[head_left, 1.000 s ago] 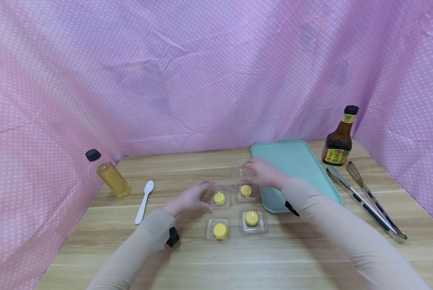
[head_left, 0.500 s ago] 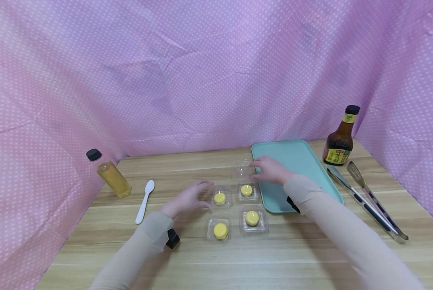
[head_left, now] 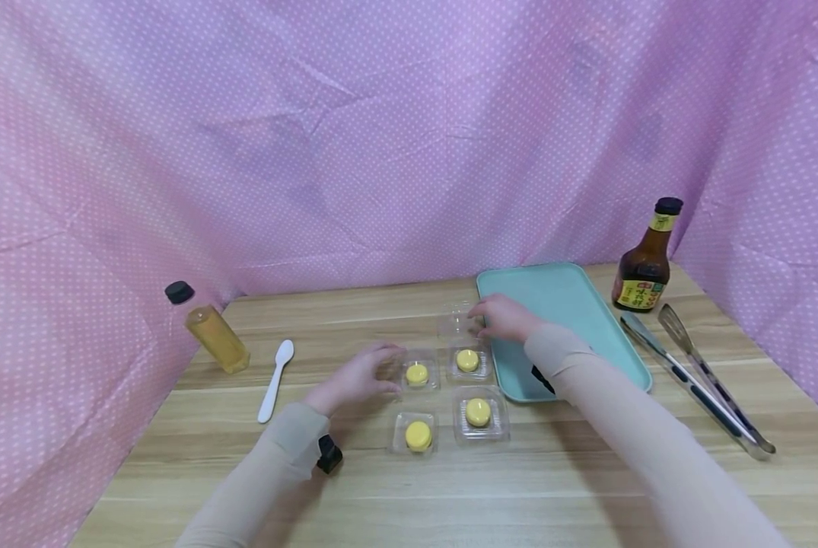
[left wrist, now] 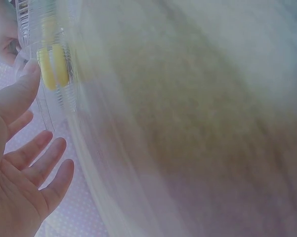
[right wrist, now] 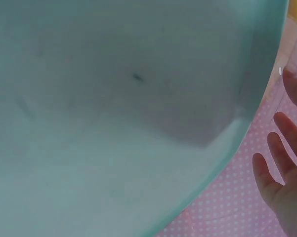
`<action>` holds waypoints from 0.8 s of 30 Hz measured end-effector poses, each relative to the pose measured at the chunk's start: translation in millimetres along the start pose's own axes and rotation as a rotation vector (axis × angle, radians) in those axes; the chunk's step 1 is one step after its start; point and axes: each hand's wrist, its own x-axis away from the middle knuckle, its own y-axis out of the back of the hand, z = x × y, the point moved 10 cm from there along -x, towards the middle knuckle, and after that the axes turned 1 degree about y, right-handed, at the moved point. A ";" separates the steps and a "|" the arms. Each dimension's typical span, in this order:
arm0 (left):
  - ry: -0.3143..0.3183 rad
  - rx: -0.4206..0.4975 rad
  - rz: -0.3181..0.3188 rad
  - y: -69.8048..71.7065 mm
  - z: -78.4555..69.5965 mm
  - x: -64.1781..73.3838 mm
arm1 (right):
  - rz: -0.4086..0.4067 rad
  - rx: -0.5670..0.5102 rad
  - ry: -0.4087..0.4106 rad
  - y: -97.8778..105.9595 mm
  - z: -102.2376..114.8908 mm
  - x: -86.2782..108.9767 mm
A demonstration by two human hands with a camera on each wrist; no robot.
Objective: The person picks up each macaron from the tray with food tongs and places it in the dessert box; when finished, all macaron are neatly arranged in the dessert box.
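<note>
Several clear plastic boxes, each with a yellow macaron, sit together on the wooden table. My left hand (head_left: 357,374) is beside the back-left box (head_left: 427,384), its macaron (head_left: 417,374) inside. In the left wrist view the fingers are spread, and the thumb (left wrist: 22,94) is by the clear plastic; contact is hard to tell. My right hand (head_left: 507,318) is at the tray's left edge, fingertips next to a clear box or lid (head_left: 455,323) behind the back-right macaron (head_left: 467,360). In the right wrist view its fingers are apart. Two more macarons, front left (head_left: 418,436) and front right (head_left: 478,412), lie nearer.
A pale green tray (head_left: 559,293) lies under the right forearm. To its right are metal tongs (head_left: 696,388) and a dark sauce bottle (head_left: 644,270). On the left are a white spoon (head_left: 272,388) and a black-capped bottle of amber liquid (head_left: 215,335). Pink dotted cloth (head_left: 381,152) hangs behind.
My right hand's fingers have drawn back slightly to the right from over the clear box or lid. The left hand and the macarons stay in place.
</note>
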 end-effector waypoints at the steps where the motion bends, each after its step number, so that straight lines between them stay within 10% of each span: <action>1: -0.007 -0.002 -0.002 -0.2 -0.1 -0.2 | 0.000 0.010 0.005 -0.7 0.2 -1.0; 14: -0.017 0.017 -0.017 -0.7 1.1 0.4 | 0.013 0.069 -0.012 -7.5 -0.3 -5.8; 24: -0.028 0.019 -0.028 0.0 -1.9 1.0 | -0.160 0.123 0.029 4.4 2.1 -2.4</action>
